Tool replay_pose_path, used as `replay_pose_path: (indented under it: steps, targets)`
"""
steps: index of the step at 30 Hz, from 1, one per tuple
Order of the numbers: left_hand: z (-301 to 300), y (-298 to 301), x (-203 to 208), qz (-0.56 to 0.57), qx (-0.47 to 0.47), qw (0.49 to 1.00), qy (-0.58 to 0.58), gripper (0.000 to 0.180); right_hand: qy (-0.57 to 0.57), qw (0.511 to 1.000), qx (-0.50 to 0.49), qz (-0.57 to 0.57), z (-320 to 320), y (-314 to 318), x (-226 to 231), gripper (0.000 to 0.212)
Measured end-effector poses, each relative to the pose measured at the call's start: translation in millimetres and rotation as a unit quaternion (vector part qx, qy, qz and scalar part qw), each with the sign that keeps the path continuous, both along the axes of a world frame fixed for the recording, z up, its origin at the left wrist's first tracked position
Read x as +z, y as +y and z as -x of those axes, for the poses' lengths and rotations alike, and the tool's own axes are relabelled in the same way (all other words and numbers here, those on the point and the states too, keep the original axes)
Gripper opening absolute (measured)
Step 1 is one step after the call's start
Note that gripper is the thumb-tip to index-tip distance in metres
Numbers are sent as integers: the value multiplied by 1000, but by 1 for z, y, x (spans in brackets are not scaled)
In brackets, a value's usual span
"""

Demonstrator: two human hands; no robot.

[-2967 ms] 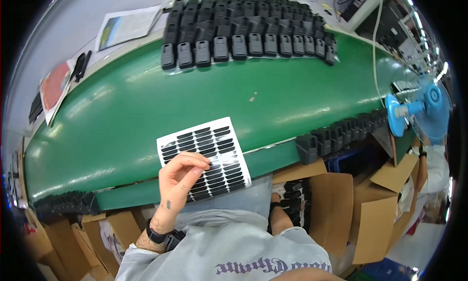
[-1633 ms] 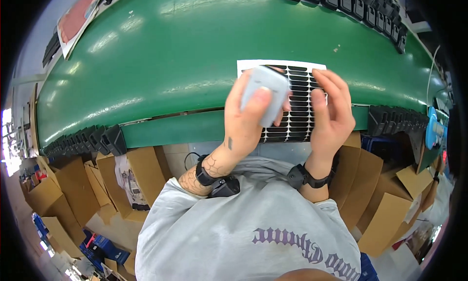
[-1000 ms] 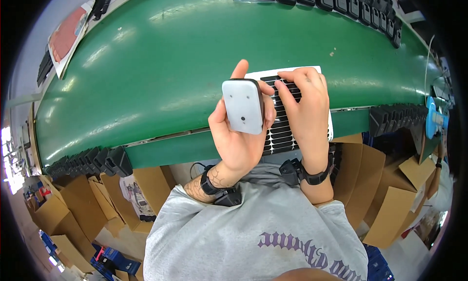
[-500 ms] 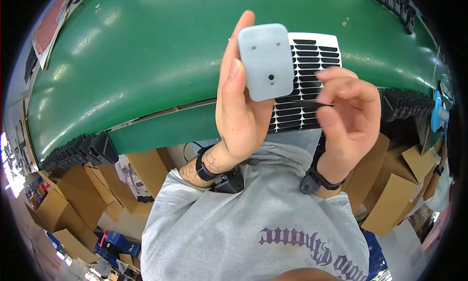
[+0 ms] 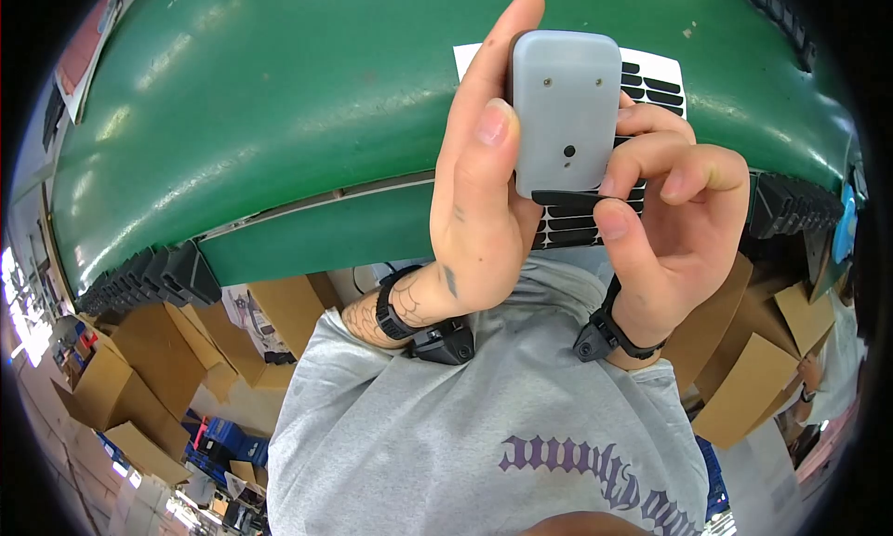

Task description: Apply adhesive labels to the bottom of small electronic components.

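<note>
In my left hand [image 5: 479,192] is a pale grey-blue plastic case [image 5: 567,113] with rounded corners, two small screws near its top and a black dot lower down. The thumb presses its left edge and the fingers go behind it. Thumb and forefinger of my right hand [image 5: 684,201] pinch a thin black adhesive strip [image 5: 563,199], whose free end lies at the case's lower edge; whether it touches cannot be seen. Beneath both hands lies a white sheet [image 5: 662,66] bearing rows of black rounded strips, partly covered by the case and my fingers.
The green worktop [image 5: 307,99] curves across the view. Rows of black parts stand along its edge at the left [image 5: 153,280] and right [image 5: 791,206]. Open cardboard boxes [image 5: 153,368] sit below on both sides. Another person's arm [image 5: 809,378] shows at the far right.
The case in my left hand has moved right and slightly up. My right hand has brought the black strip to the case's lower edge, its fingers now close to the case's side.
</note>
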State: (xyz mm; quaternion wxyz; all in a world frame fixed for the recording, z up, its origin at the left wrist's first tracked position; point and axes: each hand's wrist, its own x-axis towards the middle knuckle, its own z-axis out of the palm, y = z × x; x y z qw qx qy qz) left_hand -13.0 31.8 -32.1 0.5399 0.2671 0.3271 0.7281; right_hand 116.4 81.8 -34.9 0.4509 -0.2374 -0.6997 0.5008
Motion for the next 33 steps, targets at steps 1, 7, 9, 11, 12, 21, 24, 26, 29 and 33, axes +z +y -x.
replay_pose_path:
  steps: [1, 7, 9, 11, 12, 21, 24, 26, 29, 33]
  targets:
    - [0, 0, -1, 2, 1, 1000, 0, 70, 1, 1000, -1, 7, 0, 0, 0, 37]
    - [-2, 4, -6, 11, 5, 1000, 4, 70, -2, 1000, -4, 10, 0, -1, 0, 37]
    - [-2, 4, -6, 13, 7, 1000, 5, 70, -1, 1000, -1, 6, 0, 0, 1, 37]
    - [-2, 3, -6, 16, 8, 1000, 6, 70, -1, 1000, 2, 3, 0, 1, 0, 38]
    - [-3, 2, -7, 16, 9, 1000, 7, 70, -1, 1000, 2, 1, 0, 1, 0, 38]
    - [-3, 2, -9, 22, 17, 1000, 13, 70, -6, 1000, -5, -1, 1, 1, 0, 38]
    - [-4, 2, -9, 24, 18, 999, 15, 70, -9, 1000, -7, -1, 1, 1, -1, 37]
    - [-3, 1, -10, 25, 19, 999, 16, 70, -11, 1000, -8, -2, 1, 0, -1, 37]
    - [-4, 2, -10, 27, 20, 999, 17, 70, -9, 1000, -13, 3, 2, -1, 0, 37]
    - [-1, -3, -9, 29, 20, 999, 20, 70, -7, 1000, -18, 0, 2, -1, -1, 37]
